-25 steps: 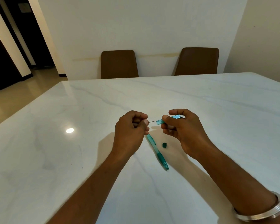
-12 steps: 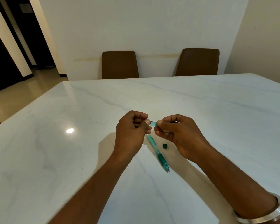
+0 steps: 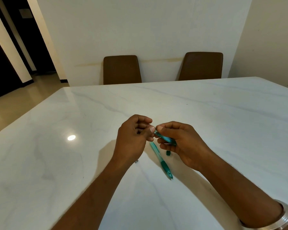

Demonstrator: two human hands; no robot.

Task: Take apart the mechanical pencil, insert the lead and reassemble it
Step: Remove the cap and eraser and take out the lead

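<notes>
The lead is too thin to make out where the left hand (image 3: 133, 138) pinches thumb to fingertips against the teal inner tube (image 3: 165, 138), clamped in the right hand (image 3: 183, 143). Just below the grip, the pencil barrel (image 3: 161, 161) and a small green cap (image 3: 168, 152) lie on the marble table (image 3: 223, 122); a tiny piece (image 3: 136, 161) peeks from under the left wrist.

glossy marble-look table (image 3: 206, 113), translucent plastic pencil barrel (image 3: 159, 157), seemingly metal bangle (image 3: 283, 218).
</notes>
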